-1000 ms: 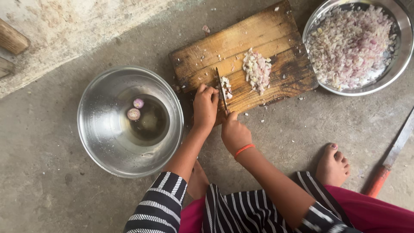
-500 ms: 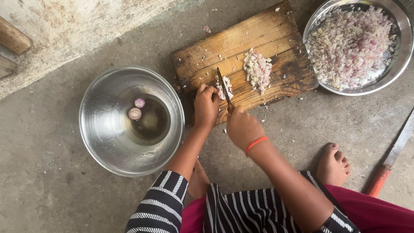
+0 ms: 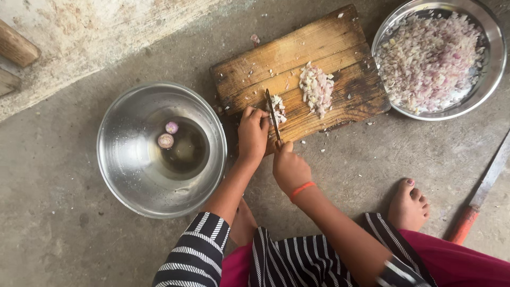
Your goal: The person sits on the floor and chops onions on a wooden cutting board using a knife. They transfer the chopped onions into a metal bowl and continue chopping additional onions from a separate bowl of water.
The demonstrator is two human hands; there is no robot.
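While the right hand (image 3: pixel 289 167) is closed around the handle of a knife (image 3: pixel 272 113), its blade stands on the wooden board (image 3: pixel 297 53), where the left hand (image 3: pixel 253 133) presses fingertips on a shallot piece (image 3: pixel 277 110). Just beyond lies a chopped pile (image 3: pixel 316 90); farther right a full bowl (image 3: pixel 491 69), left another bowl (image 3: pixel 122 165) holding two shallots (image 3: pixel 168 134).

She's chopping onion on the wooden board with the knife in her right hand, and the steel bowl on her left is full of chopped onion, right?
Not quite. The head view shows the left steel bowl holds only two peeled onions; the chopped onion fills the other bowl on her right. The rest holds: right hand, knife, wooden board.
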